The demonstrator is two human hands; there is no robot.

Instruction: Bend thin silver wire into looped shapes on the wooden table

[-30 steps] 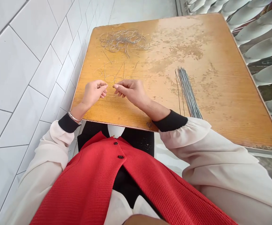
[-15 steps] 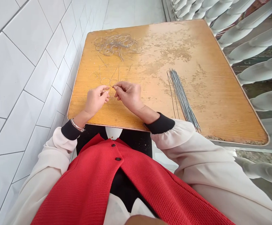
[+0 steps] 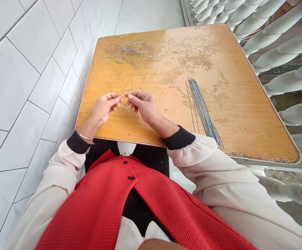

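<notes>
My left hand (image 3: 103, 109) and my right hand (image 3: 143, 106) sit low on the middle of a worn orange wooden board (image 3: 151, 128), fingertips nearly meeting. Between them, both pinch a thin bent wire (image 3: 122, 104), which is hard to make out. Just beyond my fingers lie several loose bent wire pieces (image 3: 122, 83). Farther back is a tangled heap of fine grey wire (image 3: 130, 50). To my right, a bundle of straight grey wire rods (image 3: 203, 111) lies apart from both hands.
White glossy tiles (image 3: 31, 93) form a wall along the board's left side. Pale curved louvres (image 3: 291, 80) run beyond the right side. A bracelet (image 3: 84, 136) circles my left wrist. My red waistcoat (image 3: 130, 205) lies below the near edge.
My view has swung, shifting the board left and slightly down in the picture. My fingers have shifted slightly on the wire, with my left fingers curling more around it.
</notes>
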